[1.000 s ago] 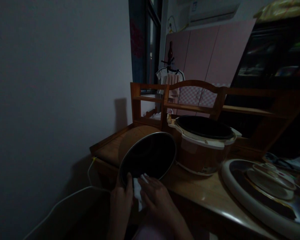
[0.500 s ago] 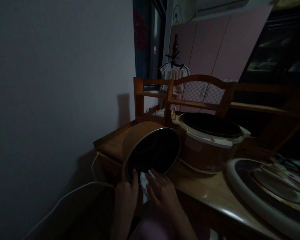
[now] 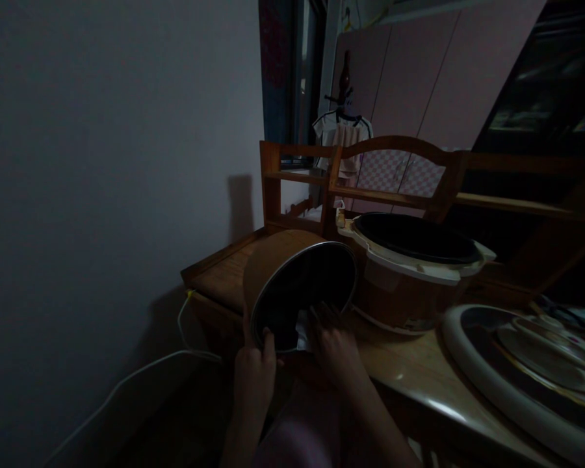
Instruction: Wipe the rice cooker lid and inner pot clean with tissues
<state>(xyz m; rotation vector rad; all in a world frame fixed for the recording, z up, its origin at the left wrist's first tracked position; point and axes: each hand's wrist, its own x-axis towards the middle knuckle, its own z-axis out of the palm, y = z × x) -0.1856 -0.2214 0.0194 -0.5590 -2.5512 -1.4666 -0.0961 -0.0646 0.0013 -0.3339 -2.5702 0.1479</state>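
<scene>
A round cooking pot, brownish outside and dark inside, lies tilted on the table with its mouth facing me. My left hand grips its lower left rim, thumb over the edge and fingers against the outside. In my right hand is a white cloth or tissue, pressed at the inner wall just inside the lower rim; the fingertips are dim in the pot's shadow. To the right stands an electric cooker body with a pale rim and a dark opening.
The cooker lid lies at the right on the wooden table. A wooden shelf frame rises along the back. A white cord hangs at the left, by the wall.
My right hand has moved with the white cloth from the rim's front edge to the right and farther into the pot. The pot and left hand have shifted slightly right in view.
</scene>
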